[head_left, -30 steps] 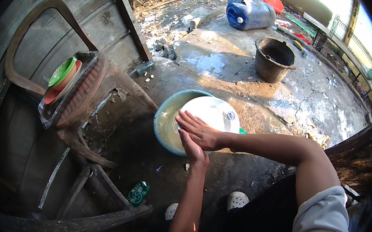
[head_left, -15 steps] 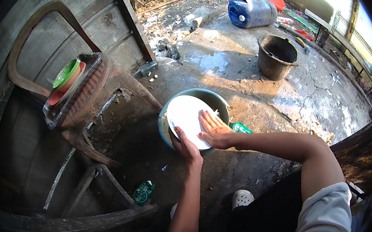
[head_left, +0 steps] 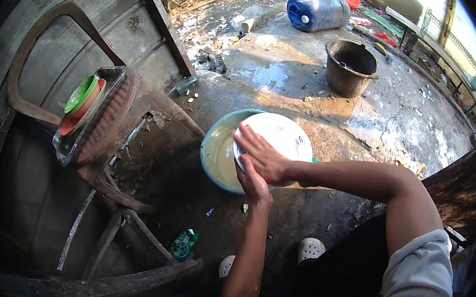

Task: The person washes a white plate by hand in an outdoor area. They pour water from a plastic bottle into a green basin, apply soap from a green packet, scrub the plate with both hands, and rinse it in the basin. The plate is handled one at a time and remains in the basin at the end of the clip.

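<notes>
Rightward from my left hand, gripping its rim, the white plate overhangs the basin, my right hand flat across it.

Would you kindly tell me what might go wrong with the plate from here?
The white plate might slip, since the left hand appears to hold only its edge and the right hand lies flat. If dropped, it could splash cloudy water from the light-blue basin. Seen from above, it overlaps the basin's rim, so it may knock against that.
</notes>
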The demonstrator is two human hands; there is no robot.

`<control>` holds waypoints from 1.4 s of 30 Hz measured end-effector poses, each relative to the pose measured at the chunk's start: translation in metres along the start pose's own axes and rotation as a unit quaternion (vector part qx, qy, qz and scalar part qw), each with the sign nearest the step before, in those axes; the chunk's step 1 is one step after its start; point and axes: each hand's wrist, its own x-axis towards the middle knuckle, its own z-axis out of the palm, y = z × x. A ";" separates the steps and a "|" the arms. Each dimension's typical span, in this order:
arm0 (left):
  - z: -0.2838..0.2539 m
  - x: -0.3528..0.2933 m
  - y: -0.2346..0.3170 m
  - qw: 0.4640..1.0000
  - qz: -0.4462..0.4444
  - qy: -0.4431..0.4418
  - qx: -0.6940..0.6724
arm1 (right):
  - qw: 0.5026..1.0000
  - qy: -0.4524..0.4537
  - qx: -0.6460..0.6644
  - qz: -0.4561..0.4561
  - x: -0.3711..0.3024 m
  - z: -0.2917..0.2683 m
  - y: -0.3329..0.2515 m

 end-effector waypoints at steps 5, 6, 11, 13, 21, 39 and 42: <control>-0.018 0.009 0.005 0.999 0.022 0.049 -0.009 | 0.976 -0.204 -0.038 0.071 -0.019 -0.009 0.011; -0.018 0.009 0.004 0.999 0.004 0.040 -0.006 | 0.971 -0.180 -0.119 0.103 -0.018 -0.015 0.017; -0.003 0.002 -0.010 0.999 0.027 0.009 0.014 | 0.985 0.023 -0.093 0.140 0.009 0.001 0.013; -0.003 0.004 -0.007 0.996 0.013 0.003 -0.084 | 0.998 -0.052 0.040 0.022 0.000 0.014 0.002; -0.012 0.011 0.003 0.998 0.034 0.051 0.020 | 0.948 -0.041 -0.174 0.262 -0.016 -0.016 0.028; -0.018 0.019 0.004 0.998 -0.011 0.058 -0.018 | 0.984 -0.152 0.088 -0.042 -0.023 0.007 0.002; -0.024 0.017 0.003 0.998 0.038 0.047 -0.006 | 0.956 -0.185 -0.152 0.171 -0.022 -0.012 0.019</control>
